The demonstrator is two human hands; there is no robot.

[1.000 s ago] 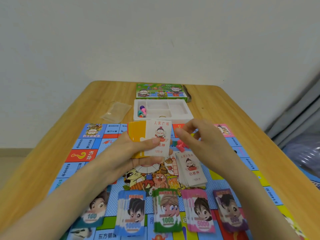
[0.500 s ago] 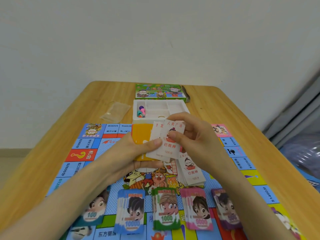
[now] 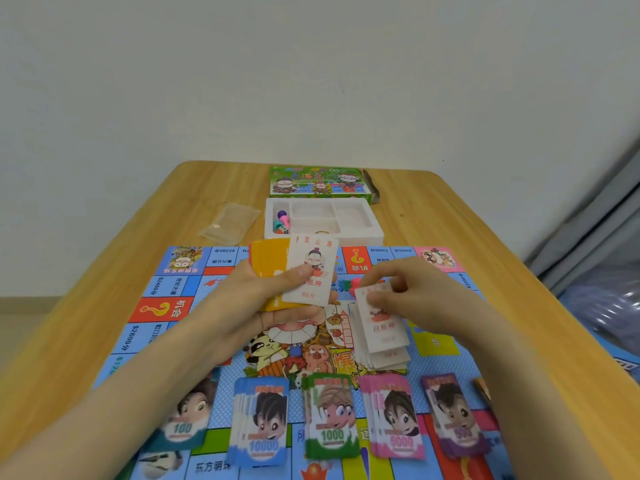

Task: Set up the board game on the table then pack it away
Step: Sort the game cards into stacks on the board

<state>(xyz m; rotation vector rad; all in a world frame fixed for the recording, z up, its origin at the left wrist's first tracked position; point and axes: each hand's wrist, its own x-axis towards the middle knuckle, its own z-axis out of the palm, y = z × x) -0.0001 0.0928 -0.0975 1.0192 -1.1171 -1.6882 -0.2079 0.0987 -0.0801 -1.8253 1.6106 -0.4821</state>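
Setup, sorting cards: left hand (image 3: 270, 301) grips deck (image 3: 310, 268); right hand (image 3: 415, 294) pinches card (image 3: 381, 323) onto pile (image 3: 384, 360). Next: release squarely.

This looks like a plain room in a home. A light wooden bench (image 3: 450, 230) with rounded corners stands before a bare off-white wall (image 3: 311, 81), a strip of pale floor (image 3: 20, 323) shows at the left, and grey curtain (image 3: 585, 247) folds hang at the right. A colourful cartoon board game (image 3: 162, 306) with stacks of play money (image 3: 329, 417) is spread over the bench, which suggests leisure at home, not work.
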